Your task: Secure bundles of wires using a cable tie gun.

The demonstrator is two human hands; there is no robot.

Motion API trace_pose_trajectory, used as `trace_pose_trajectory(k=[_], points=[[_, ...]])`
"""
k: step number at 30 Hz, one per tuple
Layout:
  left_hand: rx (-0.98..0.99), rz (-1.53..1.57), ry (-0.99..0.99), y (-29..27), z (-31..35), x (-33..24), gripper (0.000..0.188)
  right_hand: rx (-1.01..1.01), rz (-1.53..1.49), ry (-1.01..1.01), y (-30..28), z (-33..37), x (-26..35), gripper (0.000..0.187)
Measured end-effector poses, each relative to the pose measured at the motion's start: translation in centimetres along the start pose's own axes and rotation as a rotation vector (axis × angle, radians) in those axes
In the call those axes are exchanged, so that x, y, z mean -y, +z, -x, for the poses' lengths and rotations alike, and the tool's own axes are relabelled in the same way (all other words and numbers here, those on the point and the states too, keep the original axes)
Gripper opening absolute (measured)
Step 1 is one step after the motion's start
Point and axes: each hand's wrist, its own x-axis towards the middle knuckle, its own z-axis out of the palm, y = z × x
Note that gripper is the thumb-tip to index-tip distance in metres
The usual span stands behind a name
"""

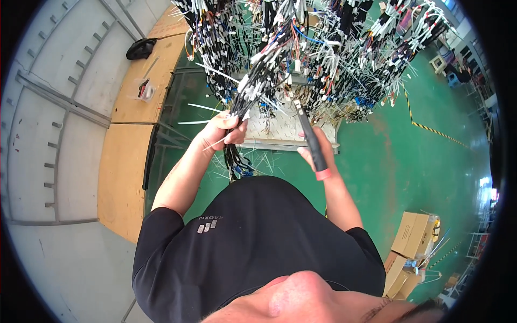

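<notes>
Person's two bare hands at work on cables, seen from above. The left hand (223, 130) is closed around a bundle of black cables (250, 89), near the middle of the scene and slightly to the left. The bundle runs to the far side and slightly right above the fist; its loose tail (232, 159) hangs on the near side. White cable ties (200, 107) stick out from the bundle to the left. The right hand (324, 146), to the right of the bundle and apart from it, grasps a black tool (309, 134) with a red end toward the person, its tip pointing to the far side. Far: dense hanging cables (334, 59) with many white ties, above a pale metal base (269, 145). Left: a wooden table (125, 172), bearing a clear plastic box (137, 92) and, farther off, a black bag (141, 49). Near right: open cardboard boxes (410, 235) on the green floor (377, 167).
</notes>
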Motion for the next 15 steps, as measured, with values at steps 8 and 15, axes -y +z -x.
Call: trace_pose_trajectory(k=[8, 15], points=[[-0.067, -0.182, -0.087, 1.7, 0.0, -1.9, 0.066, 0.294, -0.617, 0.163, -1.1, -4.1, -0.1, 0.047], [-0.042, -0.177, -0.084, 0.9, 0.1, -0.7, 0.073, 0.393, -0.671, 0.108, -0.3, -6.0, -0.6, 0.052]])
